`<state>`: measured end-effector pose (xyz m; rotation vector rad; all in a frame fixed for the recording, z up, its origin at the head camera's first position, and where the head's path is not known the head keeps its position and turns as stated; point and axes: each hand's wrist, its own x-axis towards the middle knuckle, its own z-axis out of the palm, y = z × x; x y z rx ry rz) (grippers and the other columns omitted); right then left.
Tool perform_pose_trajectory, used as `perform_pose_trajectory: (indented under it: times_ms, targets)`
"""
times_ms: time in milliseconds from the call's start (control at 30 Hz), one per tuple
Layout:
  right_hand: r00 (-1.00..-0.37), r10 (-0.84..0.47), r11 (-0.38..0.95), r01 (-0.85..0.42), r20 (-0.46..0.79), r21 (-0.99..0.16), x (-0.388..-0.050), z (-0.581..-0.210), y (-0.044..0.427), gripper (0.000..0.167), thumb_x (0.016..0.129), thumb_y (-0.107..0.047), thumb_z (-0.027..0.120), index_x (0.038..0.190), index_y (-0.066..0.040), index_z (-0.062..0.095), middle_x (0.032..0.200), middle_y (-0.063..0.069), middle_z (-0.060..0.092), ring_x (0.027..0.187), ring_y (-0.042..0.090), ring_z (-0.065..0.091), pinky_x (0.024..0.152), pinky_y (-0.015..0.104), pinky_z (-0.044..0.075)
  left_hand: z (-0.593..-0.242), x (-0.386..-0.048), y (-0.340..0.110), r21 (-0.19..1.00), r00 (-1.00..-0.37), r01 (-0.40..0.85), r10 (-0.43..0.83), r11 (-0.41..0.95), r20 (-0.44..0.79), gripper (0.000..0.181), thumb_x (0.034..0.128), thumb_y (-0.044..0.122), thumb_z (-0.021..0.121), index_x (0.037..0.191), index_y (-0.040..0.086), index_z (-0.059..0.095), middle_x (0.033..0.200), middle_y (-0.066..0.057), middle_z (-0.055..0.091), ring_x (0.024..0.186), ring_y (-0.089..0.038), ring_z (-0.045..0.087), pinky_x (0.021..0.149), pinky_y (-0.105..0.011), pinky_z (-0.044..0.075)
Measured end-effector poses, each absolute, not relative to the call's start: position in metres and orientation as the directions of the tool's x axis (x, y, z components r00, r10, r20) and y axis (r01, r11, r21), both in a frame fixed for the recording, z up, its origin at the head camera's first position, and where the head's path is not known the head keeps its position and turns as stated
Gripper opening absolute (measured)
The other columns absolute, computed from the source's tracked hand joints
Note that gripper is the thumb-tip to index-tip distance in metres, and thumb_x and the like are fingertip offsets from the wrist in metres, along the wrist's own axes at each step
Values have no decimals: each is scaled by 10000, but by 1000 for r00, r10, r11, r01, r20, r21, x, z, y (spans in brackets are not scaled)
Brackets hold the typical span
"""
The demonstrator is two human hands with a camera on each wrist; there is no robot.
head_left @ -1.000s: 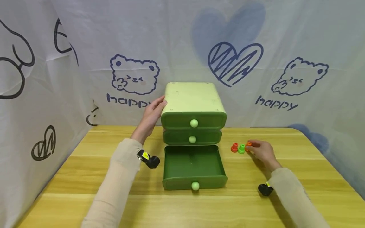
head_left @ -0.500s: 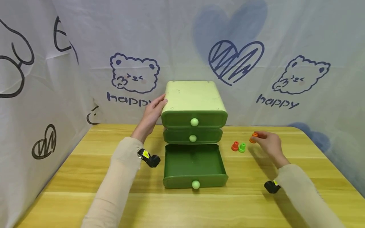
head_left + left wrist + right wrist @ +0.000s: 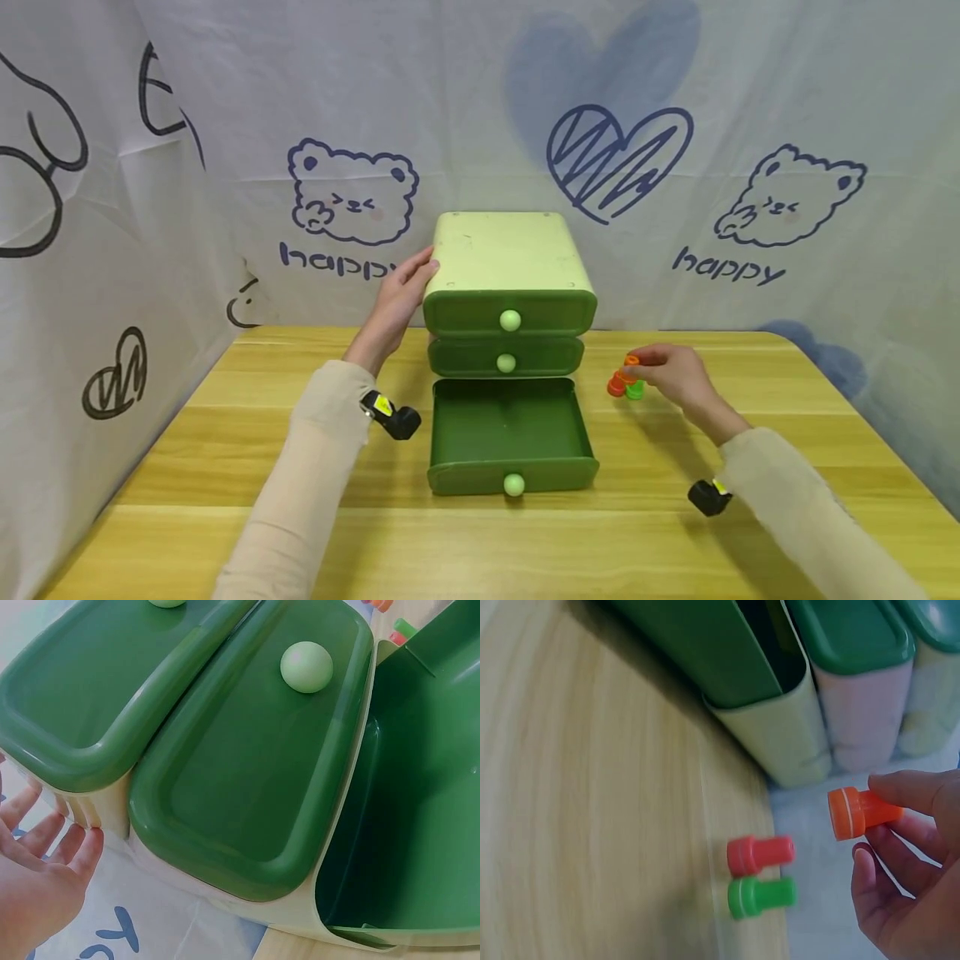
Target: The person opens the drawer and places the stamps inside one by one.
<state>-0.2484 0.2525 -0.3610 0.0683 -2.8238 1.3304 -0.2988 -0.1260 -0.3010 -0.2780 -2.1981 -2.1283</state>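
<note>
My right hand (image 3: pixel 678 377) pinches an orange toy stamp (image 3: pixel 862 812) between thumb and fingers. It is held in the air above a red toy stamp (image 3: pixel 617 385) and a green toy stamp (image 3: pixel 761 897), which stand side by side on the table. My left hand (image 3: pixel 397 307) rests against the left side of a small drawer cabinet (image 3: pixel 510 250), with its fingertips touching the side wall in the left wrist view. The cabinet has a pale yellow-green top and green drawers with round knobs. Its bottom drawer (image 3: pixel 513 478) is pulled out, with nothing visible inside.
The upper drawer (image 3: pixel 465 317) and middle drawer (image 3: pixel 465 360) are pushed in. A wood-grain table (image 3: pixel 600 550) bears everything. White cloth (image 3: pixel 480 108) with bear and heart drawings hangs behind and at the left. A small black camera is strapped to each wrist.
My right hand lifted the orange stamp from beside the green one, first up and to the right, then left over the red and green stamps. My left hand stays put.
</note>
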Motion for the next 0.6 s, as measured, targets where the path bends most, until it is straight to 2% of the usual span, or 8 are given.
perform_pose_trajectory:
  times_ms: [233, 400, 600]
  targets:
    - [-992, -127, 608, -85, 10, -789, -240, -354, 233, 377, 861, -190, 738, 1134, 60, 665, 1005, 119, 703, 876, 218, 617, 727, 352, 484, -300, -297, -126, 984, -981, 177, 83, 25, 174, 514, 1017, 312, 497, 1490, 142, 387, 1516, -51, 363, 1339, -185, 379, 1077, -326, 362]
    - [-981, -193, 566, -95, -19, -819, -235, -351, 221, 332, 850, -160, 749, 1090, 56, 668, 919, 72, 714, 829, 178, 644, 777, 382, 510, -299, -296, -125, 984, -982, 175, 80, 21, 173, 514, 1016, 305, 499, 1489, 137, 387, 1514, -56, 366, 1337, -186, 382, 1073, -325, 367]
    - [-964, -266, 566, -139, -20, -813, -232, -350, 208, 299, 849, -127, 745, 1076, 59, 685, 912, 66, 713, 840, 213, 660, 820, 408, 526, -299, -296, -125, 983, -981, 182, 75, 11, 181, 506, 1016, 295, 501, 1484, 133, 395, 1508, -59, 376, 1330, -189, 390, 1066, -322, 376]
